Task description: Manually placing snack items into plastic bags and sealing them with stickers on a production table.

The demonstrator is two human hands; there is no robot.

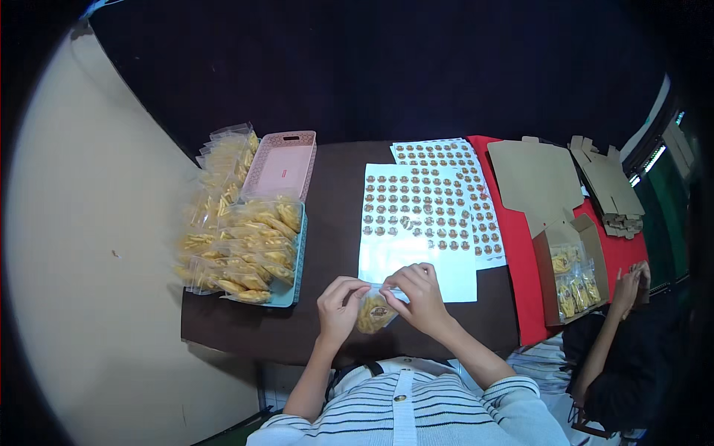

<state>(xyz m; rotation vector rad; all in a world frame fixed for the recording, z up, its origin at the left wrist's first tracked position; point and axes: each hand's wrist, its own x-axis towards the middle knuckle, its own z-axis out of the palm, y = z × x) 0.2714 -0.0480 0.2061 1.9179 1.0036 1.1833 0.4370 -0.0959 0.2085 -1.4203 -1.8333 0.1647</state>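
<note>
Between my hands is a clear plastic pouch of yellow snack pieces (372, 318), with a round brown sticker (379, 311) on its front. My left hand (339, 309) pinches the pouch's upper left corner between thumb and fingers. At the upper right corner, my right hand (417, 295) pinches the same top edge. Just beyond the hands lies a white sheet of round stickers (385, 259), its lower part bare of them. A second sticker sheet (491, 223) shows from beneath it, farther back and to the right.
Many filled pouches (240, 245) are heaped at the left, partly in a blue tray (302, 251). Behind stands a pink tray (281, 161). On a red cloth (513, 245) at right are an open cardboard box (599, 251) holding pouches and flattened boxes (608, 189). A co-worker's hands (630, 284) are beside it.
</note>
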